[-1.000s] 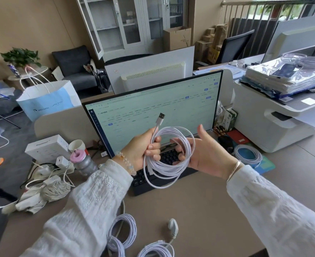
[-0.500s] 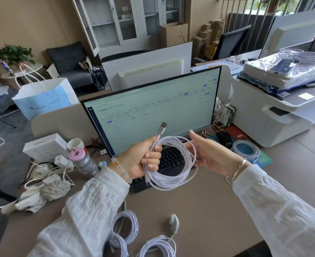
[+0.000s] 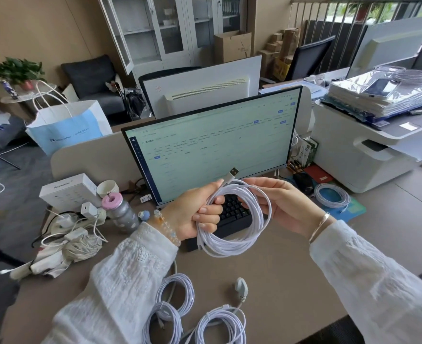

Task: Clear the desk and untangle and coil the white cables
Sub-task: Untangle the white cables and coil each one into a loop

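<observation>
Since a second ago the right hand (image 3: 283,203) has slipped out from inside the loops and now rests against the coil's upper right side with its fingers fairly straight, while the coil has dropped a little lower in front of the keyboard (image 3: 232,214). The left hand (image 3: 195,212) has its fingers curled round the white cable coil (image 3: 232,217) at its left side, bunching the turns together, and the USB plug (image 3: 232,173) sticks up just above that grip. The coil hangs in the air above the bench (image 3: 291,281), between the person and the monitor (image 3: 214,142). This looks like the finishing of one coil: all the turns are gathered and only the plug end is loose. The next move probably calls for wrapping or tucking that short end round the bundle so it holds, then laying it with the three finished coils (image 3: 195,311) at the near edge. The tangle of cords and chargers (image 3: 68,234) at the left seems not yet sorted.
</observation>
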Demonstrator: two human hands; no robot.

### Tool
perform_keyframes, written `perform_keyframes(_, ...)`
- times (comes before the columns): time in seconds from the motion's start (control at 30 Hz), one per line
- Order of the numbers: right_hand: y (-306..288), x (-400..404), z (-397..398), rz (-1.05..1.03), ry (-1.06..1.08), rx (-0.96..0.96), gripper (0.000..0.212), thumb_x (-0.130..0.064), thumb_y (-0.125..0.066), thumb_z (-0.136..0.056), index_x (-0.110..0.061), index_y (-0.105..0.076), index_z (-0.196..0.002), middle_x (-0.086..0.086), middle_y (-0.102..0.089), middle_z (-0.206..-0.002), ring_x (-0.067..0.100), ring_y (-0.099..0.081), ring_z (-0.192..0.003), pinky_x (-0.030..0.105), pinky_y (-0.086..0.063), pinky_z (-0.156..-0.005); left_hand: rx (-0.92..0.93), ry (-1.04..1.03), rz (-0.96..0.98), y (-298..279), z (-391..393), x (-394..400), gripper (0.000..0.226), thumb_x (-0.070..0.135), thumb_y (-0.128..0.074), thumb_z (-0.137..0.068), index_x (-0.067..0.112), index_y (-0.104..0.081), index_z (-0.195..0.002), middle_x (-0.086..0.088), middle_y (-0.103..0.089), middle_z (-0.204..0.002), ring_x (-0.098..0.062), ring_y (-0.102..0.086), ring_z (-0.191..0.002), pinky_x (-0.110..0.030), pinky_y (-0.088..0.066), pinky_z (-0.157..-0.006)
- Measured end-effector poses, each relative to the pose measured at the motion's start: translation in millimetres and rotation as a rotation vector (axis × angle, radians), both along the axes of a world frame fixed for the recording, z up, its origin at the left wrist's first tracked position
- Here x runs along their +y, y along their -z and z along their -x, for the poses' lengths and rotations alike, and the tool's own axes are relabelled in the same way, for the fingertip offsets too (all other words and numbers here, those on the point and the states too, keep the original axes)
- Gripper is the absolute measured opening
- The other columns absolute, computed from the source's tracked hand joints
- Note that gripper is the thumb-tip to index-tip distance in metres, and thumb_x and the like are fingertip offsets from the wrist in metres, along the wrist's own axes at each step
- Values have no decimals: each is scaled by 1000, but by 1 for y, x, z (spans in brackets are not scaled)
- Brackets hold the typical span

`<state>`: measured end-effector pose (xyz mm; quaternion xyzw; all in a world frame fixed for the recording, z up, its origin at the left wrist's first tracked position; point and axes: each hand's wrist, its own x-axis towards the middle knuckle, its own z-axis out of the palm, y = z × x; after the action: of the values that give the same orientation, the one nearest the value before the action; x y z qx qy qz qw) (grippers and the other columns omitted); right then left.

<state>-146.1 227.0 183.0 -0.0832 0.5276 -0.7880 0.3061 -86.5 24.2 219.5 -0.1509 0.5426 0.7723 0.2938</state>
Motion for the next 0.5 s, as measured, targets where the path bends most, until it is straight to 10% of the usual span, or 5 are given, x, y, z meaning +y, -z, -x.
perform_keyframes(0.17,-11,-12,-16,-37,-64,-4,16,-1,-50,-93,1,-65,-96,10,-65,-81,15,-61,-61,23,-51,-57,-14,44,30,3,-5,-4,55,50,-32,-99,10,-46,-64,8,-21,-37,-4,-16,-26,-14,-14,-34)
perform_keyframes(0.37,-25,-17,-24,-207,-157,94,54,-57,-44,-87,-18,-60,-121,8,-67,-81,22,-60,-63,27,-49,-57,-5,95,50,6,-8,3,43,35,-36,-101,11,-46,-67,8,-23,-40,-4,-19,-28,-18,-15,-35)
perform_keyframes(0.5,-29,-16,-23,-328,-73,330,29,-33,-56,-94,-14,-71,-110,3,-69,-82,10,-54,-58,21,-47,-54,8,65,-61,7,-6,7,39,32,-37,-102,8,-49,-74,7,-26,-45,-5,-25,-31,-18,-25,-36)
